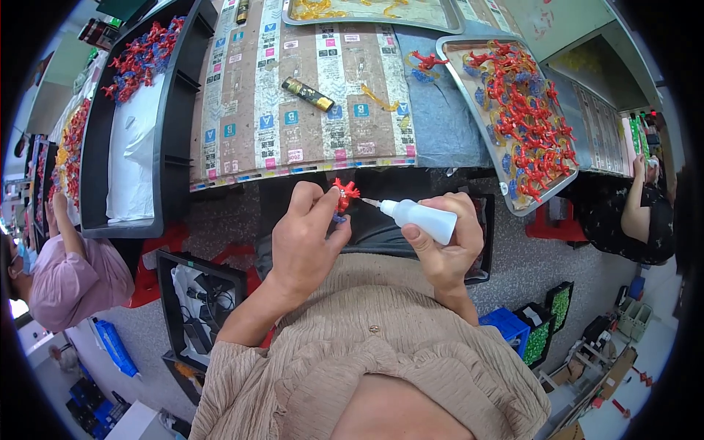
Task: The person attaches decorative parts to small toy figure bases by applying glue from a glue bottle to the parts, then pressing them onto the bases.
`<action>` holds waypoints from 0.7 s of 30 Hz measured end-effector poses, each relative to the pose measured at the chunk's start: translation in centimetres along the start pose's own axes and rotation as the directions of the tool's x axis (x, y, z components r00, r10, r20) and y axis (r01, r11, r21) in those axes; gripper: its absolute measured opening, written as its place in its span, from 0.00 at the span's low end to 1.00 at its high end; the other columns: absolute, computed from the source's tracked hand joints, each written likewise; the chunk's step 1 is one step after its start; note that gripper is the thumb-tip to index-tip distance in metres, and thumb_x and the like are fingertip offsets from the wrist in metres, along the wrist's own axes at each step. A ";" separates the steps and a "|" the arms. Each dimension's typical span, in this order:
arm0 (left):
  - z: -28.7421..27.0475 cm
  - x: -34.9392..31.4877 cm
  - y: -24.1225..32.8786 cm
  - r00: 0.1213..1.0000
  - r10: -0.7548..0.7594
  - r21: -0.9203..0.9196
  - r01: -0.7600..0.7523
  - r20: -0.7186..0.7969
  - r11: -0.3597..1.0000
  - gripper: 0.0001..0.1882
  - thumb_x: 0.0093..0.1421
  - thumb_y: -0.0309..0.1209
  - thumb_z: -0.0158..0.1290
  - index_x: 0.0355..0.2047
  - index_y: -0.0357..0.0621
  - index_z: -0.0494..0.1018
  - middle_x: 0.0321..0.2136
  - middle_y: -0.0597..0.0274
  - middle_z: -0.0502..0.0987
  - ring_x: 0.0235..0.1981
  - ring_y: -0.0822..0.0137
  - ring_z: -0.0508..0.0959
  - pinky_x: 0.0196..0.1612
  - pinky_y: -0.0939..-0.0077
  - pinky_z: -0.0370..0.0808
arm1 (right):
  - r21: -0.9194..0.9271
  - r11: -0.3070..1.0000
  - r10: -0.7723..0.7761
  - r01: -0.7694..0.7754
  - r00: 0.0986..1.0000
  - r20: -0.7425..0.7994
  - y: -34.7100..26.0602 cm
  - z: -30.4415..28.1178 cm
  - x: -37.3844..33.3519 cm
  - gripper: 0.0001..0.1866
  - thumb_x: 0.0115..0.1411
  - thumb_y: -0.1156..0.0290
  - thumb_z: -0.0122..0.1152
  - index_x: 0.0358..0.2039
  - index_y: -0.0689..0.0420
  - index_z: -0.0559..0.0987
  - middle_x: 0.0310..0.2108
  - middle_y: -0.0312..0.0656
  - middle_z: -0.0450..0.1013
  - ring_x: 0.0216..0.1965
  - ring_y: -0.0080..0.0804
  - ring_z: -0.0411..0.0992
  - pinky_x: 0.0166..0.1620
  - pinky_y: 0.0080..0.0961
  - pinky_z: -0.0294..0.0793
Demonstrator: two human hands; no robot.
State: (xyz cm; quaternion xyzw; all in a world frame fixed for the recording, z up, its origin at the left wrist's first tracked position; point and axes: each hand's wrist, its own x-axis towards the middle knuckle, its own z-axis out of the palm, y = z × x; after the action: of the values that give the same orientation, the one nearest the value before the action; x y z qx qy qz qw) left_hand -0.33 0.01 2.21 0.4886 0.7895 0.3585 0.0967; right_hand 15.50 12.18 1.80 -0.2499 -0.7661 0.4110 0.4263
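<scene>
Between the thumb and fingers of my left hand [301, 238] is a small red branching plastic piece [346, 193] with a bit of blue at its lower side. My right hand [453, 246] grips a white squeeze bottle [422, 218] with a fine needle-like tip. That tip points left at the red piece, very close to it; whether they touch I cannot tell. Both hands are over my lap, just in front of the table edge.
A metal tray [506, 192] of red, blue and yellow pieces lies right. A black bin [170, 147] with similar pieces stands left. On the printed table covering [242, 132] lie a black-and-gold tube [308, 94] and a yellow piece [379, 97]. Another tray [374, 22] sits behind. People sit both sides.
</scene>
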 end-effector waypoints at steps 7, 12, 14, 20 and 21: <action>-0.3 -0.2 0.3 1.000 -0.002 0.012 0.002 0.006 1.000 0.19 0.45 0.21 0.61 0.40 0.34 0.75 0.32 0.58 0.67 0.24 0.66 0.71 0.25 0.75 0.70 | -0.054 0.998 -0.013 0.015 0.999 0.047 -0.1 0.1 0.0 0.20 0.45 0.67 0.75 0.35 0.60 0.76 0.31 0.42 0.75 0.29 0.31 0.70 0.32 0.25 0.70; -0.3 -0.3 0.2 0.999 -0.030 0.033 0.029 0.030 0.999 0.19 0.44 0.21 0.61 0.40 0.34 0.75 0.33 0.56 0.66 0.29 0.60 0.74 0.32 0.71 0.72 | -0.077 0.997 -0.023 0.028 0.997 0.068 -0.6 0.0 0.1 0.20 0.45 0.67 0.75 0.35 0.60 0.76 0.30 0.42 0.75 0.29 0.31 0.70 0.31 0.24 0.69; -0.3 -0.4 -0.1 1.000 -0.013 0.039 0.013 0.017 0.999 0.19 0.44 0.21 0.61 0.40 0.34 0.75 0.33 0.56 0.66 0.28 0.62 0.73 0.30 0.72 0.72 | -0.082 0.996 -0.024 0.030 0.997 0.074 -0.6 0.0 0.2 0.20 0.45 0.67 0.75 0.34 0.61 0.76 0.29 0.42 0.74 0.29 0.31 0.70 0.31 0.24 0.69; -1.3 -0.3 -0.8 0.996 -0.087 -0.104 0.089 0.016 0.991 0.19 0.46 0.19 0.61 0.40 0.35 0.74 0.34 0.60 0.66 0.25 0.72 0.71 0.27 0.80 0.70 | 0.041 0.999 0.013 -0.010 0.998 -0.066 0.6 1.0 0.8 0.20 0.46 0.68 0.75 0.35 0.61 0.75 0.30 0.41 0.72 0.31 0.29 0.71 0.34 0.21 0.70; -1.7 -0.3 -1.0 0.992 -0.126 -0.188 0.127 0.019 0.974 0.19 0.47 0.20 0.60 0.41 0.35 0.73 0.34 0.60 0.66 0.26 0.73 0.72 0.27 0.80 0.71 | 0.087 0.995 0.063 -0.057 0.996 -0.064 0.8 1.8 1.5 0.20 0.46 0.68 0.75 0.35 0.62 0.75 0.31 0.41 0.72 0.32 0.30 0.71 0.36 0.22 0.70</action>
State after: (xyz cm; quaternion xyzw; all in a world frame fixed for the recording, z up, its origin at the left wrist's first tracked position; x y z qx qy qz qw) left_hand -1.73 -1.33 2.71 0.4272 0.7810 0.4233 0.1682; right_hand 13.23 12.98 1.29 -0.2681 -0.7254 0.4475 0.4492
